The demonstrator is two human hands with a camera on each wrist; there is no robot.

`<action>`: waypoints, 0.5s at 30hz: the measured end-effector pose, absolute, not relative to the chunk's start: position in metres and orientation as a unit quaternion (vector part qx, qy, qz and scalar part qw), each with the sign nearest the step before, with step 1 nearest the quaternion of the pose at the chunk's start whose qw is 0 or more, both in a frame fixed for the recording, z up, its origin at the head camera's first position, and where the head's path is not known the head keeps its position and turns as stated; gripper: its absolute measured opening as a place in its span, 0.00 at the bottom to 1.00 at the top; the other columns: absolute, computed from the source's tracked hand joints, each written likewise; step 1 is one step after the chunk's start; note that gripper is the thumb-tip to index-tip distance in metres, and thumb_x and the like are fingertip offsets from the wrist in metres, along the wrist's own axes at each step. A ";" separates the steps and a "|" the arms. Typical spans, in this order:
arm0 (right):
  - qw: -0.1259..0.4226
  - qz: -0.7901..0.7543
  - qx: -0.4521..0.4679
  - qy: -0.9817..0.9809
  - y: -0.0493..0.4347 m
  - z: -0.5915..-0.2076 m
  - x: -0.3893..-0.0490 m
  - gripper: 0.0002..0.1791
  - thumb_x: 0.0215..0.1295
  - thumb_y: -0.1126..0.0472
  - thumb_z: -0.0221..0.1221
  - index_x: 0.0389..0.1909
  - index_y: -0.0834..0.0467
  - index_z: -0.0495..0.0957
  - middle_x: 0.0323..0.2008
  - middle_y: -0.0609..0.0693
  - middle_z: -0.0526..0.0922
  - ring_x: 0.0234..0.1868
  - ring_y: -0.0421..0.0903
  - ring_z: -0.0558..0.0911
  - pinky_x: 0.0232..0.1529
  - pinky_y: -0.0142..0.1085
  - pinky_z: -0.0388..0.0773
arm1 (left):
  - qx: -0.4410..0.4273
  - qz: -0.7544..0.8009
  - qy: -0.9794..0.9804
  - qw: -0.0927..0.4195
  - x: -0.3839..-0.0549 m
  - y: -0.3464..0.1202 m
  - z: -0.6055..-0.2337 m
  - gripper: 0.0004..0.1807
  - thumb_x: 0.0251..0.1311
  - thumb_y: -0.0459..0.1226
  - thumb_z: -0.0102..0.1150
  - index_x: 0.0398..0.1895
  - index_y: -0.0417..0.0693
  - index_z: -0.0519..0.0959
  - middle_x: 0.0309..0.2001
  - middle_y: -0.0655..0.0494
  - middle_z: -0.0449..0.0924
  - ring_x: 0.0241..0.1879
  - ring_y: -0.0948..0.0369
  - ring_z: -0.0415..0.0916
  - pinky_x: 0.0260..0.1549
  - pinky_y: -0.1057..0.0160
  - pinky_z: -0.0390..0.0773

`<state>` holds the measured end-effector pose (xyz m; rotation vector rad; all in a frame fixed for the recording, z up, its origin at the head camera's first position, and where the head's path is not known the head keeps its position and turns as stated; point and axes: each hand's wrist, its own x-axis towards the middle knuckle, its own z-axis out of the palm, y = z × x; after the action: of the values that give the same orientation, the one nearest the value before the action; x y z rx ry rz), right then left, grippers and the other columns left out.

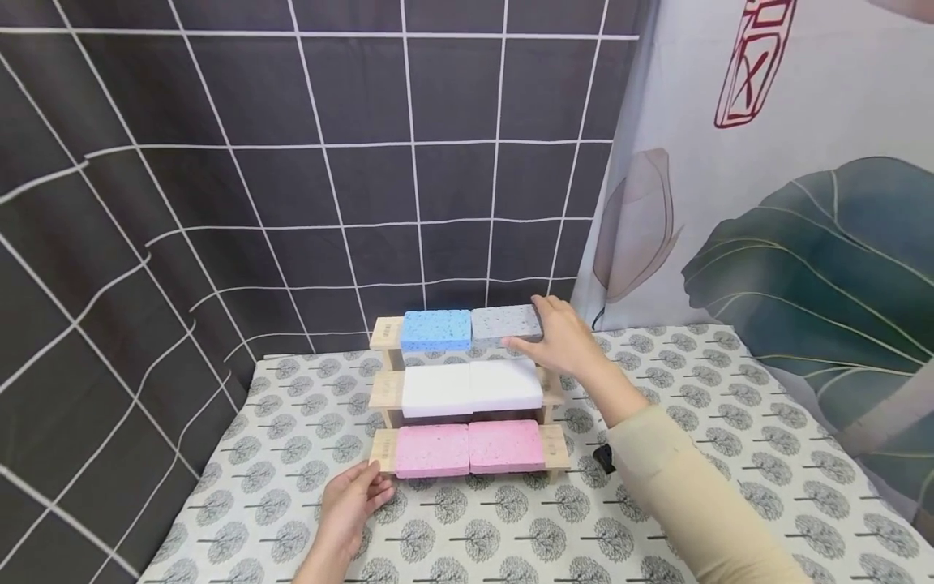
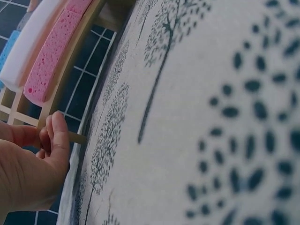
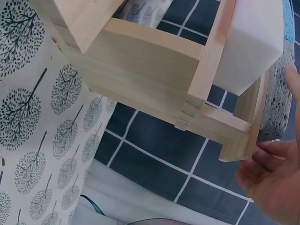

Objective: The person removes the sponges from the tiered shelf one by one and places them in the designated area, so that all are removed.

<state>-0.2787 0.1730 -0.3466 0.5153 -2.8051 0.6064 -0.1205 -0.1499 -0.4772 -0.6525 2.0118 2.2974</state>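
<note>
A three-step wooden rack (image 1: 385, 389) holds sponges in pairs. On its top step lie a blue sponge (image 1: 436, 328) and a grey sponge (image 1: 503, 322), end to end. My right hand (image 1: 558, 337) grips the grey sponge at its right end, thumb at the front and fingers behind. Two white sponges (image 1: 470, 388) fill the middle step, and two pink sponges (image 1: 470, 448) the lowest. With thumb and curled fingers, my left hand (image 1: 349, 499) pinches the left end of the lowest step; the left wrist view shows this left hand (image 2: 35, 164) just beside a pink sponge (image 2: 56, 56).
The rack stands on a cloth with printed trees (image 1: 292, 495). Behind it hangs a dark curtain with white grid lines (image 1: 372, 186); a white curtain with leaf prints (image 1: 803, 268) hangs at the right. A small black object (image 1: 604, 458) lies by the right forearm.
</note>
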 end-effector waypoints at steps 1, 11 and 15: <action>0.110 0.206 0.175 -0.956 0.173 -0.346 -0.279 0.59 0.59 0.28 0.63 0.75 0.69 0.57 0.71 0.72 0.62 0.72 0.68 0.62 0.72 0.64 0.63 | -0.209 0.735 0.645 0.010 -0.120 -0.150 -0.477 0.23 0.75 0.33 0.49 0.62 0.19 0.66 0.35 0.49 0.75 0.34 0.62 0.80 0.41 0.68 0.89; 0.099 0.204 0.174 -0.958 0.166 -0.345 -0.280 0.59 0.55 0.33 0.70 0.73 0.71 0.60 0.71 0.71 0.63 0.71 0.68 0.63 0.71 0.62 0.66 | -0.200 0.738 0.644 0.018 -0.121 -0.152 -0.479 0.24 0.75 0.34 0.49 0.62 0.19 0.66 0.35 0.49 0.75 0.33 0.63 0.79 0.41 0.68 0.89; 0.112 0.212 0.179 -0.954 0.166 -0.347 -0.281 0.58 0.53 0.34 0.72 0.71 0.72 0.62 0.68 0.71 0.66 0.68 0.68 0.68 0.69 0.60 0.70 | -0.197 0.740 0.644 0.014 -0.120 -0.152 -0.481 0.23 0.75 0.33 0.49 0.61 0.19 0.66 0.35 0.49 0.75 0.33 0.63 0.79 0.41 0.68 0.89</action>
<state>-0.2809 0.1657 -0.3472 0.5242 -2.8014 0.6209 -0.1202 -0.1516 -0.4811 -0.6119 2.0044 2.3029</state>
